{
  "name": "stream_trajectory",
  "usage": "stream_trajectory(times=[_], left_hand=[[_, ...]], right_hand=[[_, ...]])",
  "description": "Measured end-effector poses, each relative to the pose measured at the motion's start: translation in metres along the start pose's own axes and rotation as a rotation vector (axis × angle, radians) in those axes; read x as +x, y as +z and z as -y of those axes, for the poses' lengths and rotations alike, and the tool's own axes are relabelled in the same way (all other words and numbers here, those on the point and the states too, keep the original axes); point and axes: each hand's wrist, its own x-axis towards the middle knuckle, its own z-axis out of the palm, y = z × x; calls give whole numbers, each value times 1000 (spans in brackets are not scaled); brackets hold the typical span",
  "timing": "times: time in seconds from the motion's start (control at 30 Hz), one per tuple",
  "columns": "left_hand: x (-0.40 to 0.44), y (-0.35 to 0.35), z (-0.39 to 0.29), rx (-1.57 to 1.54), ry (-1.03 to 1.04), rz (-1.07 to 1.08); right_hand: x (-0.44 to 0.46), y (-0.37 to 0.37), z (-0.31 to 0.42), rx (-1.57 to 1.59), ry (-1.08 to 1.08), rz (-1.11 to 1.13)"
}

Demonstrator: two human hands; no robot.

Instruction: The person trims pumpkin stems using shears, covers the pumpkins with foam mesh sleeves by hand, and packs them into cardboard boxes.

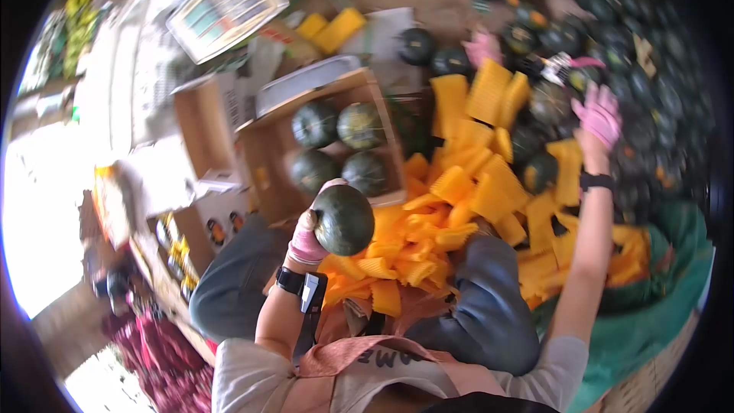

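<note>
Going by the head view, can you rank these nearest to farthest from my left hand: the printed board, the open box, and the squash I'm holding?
1. Squash, in your left hand.
2. Open box, just beyond the hand.
3. Printed board, far off, upper left.

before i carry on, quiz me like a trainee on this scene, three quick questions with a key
1. How many squashes can be seen inside the box?
2. True or false: the left hand holds a squash.
3. What is heaped between the knees?
a) blue bottles
b) yellow nets
c) red ropes

Key: 1. four; 2. true; 3. b
</note>
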Motion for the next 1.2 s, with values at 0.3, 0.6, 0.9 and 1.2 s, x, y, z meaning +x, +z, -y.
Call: stream_trajectory(times=[0.3, 0.6, 0.9, 1.2], left_hand=[[36, -51, -79, 329, 609, -750], [67, -122, -88, 2051, 452, -805], [59, -44, -91, 1921, 723, -956], [55, -5, -48, 1782, 932, -760]], right_hand=[[79, -14, 28, -241, -98, 479], [87, 39, 14, -75, -242, 169], [1, 38, -32, 317, 193, -167], [-101, -17, 13, 2062, 813, 307]])
